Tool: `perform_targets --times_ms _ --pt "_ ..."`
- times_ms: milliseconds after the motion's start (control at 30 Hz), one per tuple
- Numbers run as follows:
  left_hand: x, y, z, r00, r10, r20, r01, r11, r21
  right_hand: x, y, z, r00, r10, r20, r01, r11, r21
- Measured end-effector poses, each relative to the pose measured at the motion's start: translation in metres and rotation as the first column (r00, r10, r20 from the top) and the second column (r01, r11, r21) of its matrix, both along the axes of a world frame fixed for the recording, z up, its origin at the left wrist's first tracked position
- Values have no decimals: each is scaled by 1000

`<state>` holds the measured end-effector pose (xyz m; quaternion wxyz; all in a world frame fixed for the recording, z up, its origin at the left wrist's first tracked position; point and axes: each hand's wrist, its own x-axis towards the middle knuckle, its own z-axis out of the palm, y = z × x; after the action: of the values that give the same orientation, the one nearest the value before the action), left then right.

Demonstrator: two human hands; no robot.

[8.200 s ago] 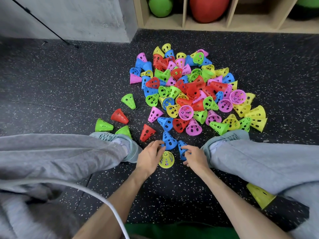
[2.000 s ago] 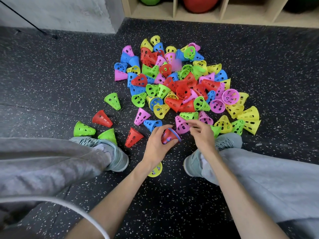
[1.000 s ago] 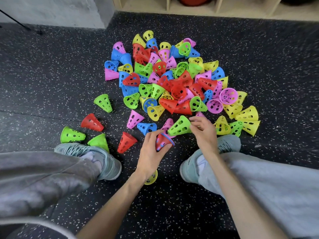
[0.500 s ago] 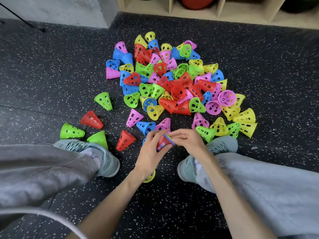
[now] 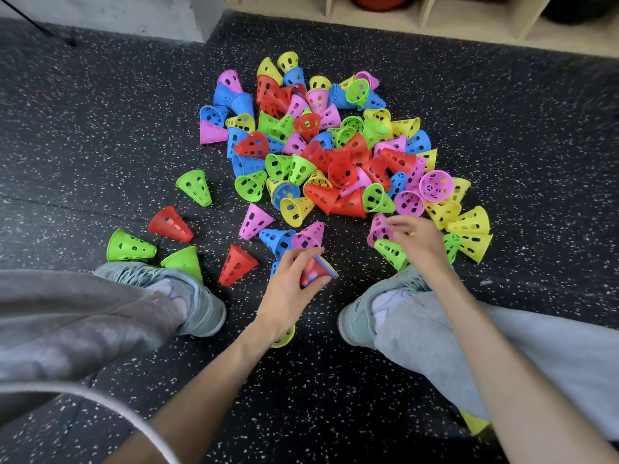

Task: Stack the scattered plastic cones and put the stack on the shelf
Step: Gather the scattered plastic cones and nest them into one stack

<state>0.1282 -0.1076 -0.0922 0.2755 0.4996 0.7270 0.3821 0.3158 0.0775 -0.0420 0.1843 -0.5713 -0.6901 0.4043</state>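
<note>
A heap of perforated plastic cones [image 5: 335, 155] in red, blue, green, yellow and pink lies on the dark speckled floor. My left hand [image 5: 288, 289] grips a short stack of nested cones [image 5: 316, 271] between my feet, red inside with coloured rims showing. My right hand [image 5: 415, 239] reaches out to the right over the heap's near edge. Its blurred fingers are spread above a pink cone [image 5: 378, 229] and a green cone [image 5: 390, 251] and hold nothing that I can see. The wooden shelf [image 5: 435, 25] runs along the top edge.
Loose cones lie at the left: green [image 5: 130, 246], red [image 5: 169, 224], green [image 5: 194, 187], red [image 5: 236, 264]. A yellow cone [image 5: 284, 336] shows under my left wrist. My shoes [image 5: 187, 296] and grey trouser legs flank the hands. A white cable [image 5: 100, 403] crosses bottom left.
My right hand has left the stack, where it pushed a green cone on, and moved right to the pink and green cones. The left hand keeps holding the stack.
</note>
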Motion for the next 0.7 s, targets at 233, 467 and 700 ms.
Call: perform_targets --times_ms 233,467,700 --pt "0 0 0 1000 22 20 -22 1000 -9 17 15 -12 931 -174 319 184 983 -1" --pt "-1 -1 1 998 41 39 -41 999 -11 17 10 -19 959 -218 183 254 945 -205" --pt "-1 0 1 997 49 52 -48 999 -20 10 10 -18 918 -391 -61 357 885 -298"
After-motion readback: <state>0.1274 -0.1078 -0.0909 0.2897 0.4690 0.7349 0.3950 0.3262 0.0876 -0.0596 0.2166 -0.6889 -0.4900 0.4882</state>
